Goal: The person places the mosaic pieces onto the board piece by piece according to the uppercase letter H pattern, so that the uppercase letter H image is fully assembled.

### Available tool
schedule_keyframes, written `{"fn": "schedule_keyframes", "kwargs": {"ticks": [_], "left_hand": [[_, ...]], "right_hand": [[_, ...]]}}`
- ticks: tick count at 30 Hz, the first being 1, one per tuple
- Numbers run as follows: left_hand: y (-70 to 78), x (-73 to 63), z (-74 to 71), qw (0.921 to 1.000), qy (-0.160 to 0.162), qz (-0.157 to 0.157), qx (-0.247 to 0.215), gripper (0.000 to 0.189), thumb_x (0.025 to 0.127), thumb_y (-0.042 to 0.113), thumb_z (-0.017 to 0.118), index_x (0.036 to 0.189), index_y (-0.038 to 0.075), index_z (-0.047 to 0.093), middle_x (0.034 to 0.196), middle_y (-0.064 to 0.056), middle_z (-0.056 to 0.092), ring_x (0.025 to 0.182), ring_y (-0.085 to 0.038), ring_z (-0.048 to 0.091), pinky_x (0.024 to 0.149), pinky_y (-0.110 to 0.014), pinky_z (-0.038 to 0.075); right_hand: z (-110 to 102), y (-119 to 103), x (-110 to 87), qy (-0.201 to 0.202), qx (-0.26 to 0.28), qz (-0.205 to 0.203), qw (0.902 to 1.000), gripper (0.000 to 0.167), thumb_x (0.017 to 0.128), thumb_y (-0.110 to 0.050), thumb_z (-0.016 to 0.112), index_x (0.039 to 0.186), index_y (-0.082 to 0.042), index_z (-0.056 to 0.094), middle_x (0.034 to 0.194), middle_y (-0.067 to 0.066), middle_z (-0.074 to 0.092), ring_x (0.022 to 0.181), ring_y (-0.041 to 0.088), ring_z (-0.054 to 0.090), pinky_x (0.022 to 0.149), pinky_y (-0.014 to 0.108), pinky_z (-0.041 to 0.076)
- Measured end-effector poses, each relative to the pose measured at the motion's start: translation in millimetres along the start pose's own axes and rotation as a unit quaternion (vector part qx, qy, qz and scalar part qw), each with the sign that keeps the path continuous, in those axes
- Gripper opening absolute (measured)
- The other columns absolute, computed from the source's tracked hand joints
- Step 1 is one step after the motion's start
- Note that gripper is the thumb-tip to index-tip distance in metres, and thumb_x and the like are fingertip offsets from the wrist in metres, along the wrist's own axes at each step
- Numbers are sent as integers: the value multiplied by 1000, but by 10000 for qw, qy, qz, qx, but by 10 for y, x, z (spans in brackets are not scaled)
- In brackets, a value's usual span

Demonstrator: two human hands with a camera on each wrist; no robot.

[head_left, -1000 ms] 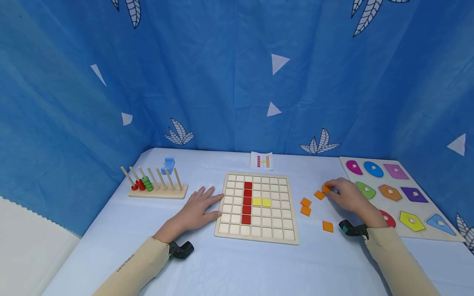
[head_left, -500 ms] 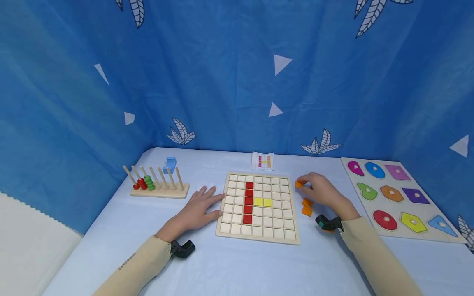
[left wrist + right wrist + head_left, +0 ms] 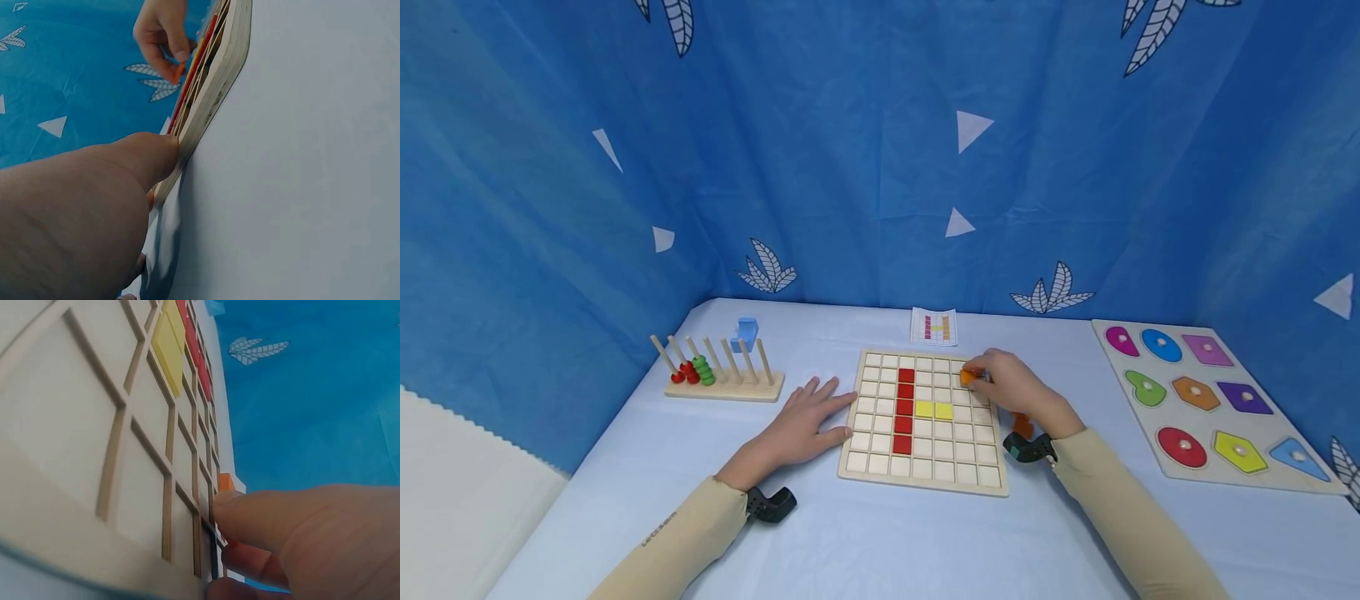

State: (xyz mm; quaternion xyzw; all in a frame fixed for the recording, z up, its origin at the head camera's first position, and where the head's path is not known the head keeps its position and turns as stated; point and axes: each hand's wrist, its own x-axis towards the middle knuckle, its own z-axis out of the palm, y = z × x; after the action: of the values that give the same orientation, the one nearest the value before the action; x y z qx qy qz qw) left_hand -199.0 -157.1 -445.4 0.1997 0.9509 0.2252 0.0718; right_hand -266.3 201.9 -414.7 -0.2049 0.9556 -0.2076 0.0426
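Observation:
A wooden grid board (image 3: 923,482) lies flat on the table, with a column of red square tiles (image 3: 905,407) and two yellow tiles (image 3: 933,410) set in its cells. Between thumb and fingers, my right hand (image 3: 1011,385) pinches an orange square tile (image 3: 967,377) over the board's upper right cells. The same orange tile (image 3: 225,482) shows at the fingertips in the right wrist view. My left hand (image 3: 805,422) lies with spread fingers at the board's left edge, its thumb and index fingertip touching the rim. More orange tiles (image 3: 1022,425) lie partly hidden beneath the right forearm.
Behind the board lies a small pattern card (image 3: 934,327). At the left stands a wooden peg rack (image 3: 722,388) with red and green beads, a light blue piece (image 3: 745,333) behind it. A shape puzzle board (image 3: 1217,400) lies at the right.
My right hand picked up an orange tile beside the shape puzzle and carried it left, over the grid board. The left hand stayed at the board's edge.

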Motion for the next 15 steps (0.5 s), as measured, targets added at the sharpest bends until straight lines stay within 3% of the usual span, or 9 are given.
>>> {"fn": "schedule_keyframes", "kwargs": {"ticks": [15], "left_hand": [[-9, -2, 3, 10000, 29, 63, -48, 59, 99, 42, 61, 153, 21, 49, 167, -19, 30, 157, -48, 15, 124, -69, 14]], "right_hand": [[61, -30, 78, -82, 70, -276, 9996, 31, 94, -12, 70, 122, 0, 73, 107, 15, 67, 84, 20, 53, 71, 30, 46]]}}
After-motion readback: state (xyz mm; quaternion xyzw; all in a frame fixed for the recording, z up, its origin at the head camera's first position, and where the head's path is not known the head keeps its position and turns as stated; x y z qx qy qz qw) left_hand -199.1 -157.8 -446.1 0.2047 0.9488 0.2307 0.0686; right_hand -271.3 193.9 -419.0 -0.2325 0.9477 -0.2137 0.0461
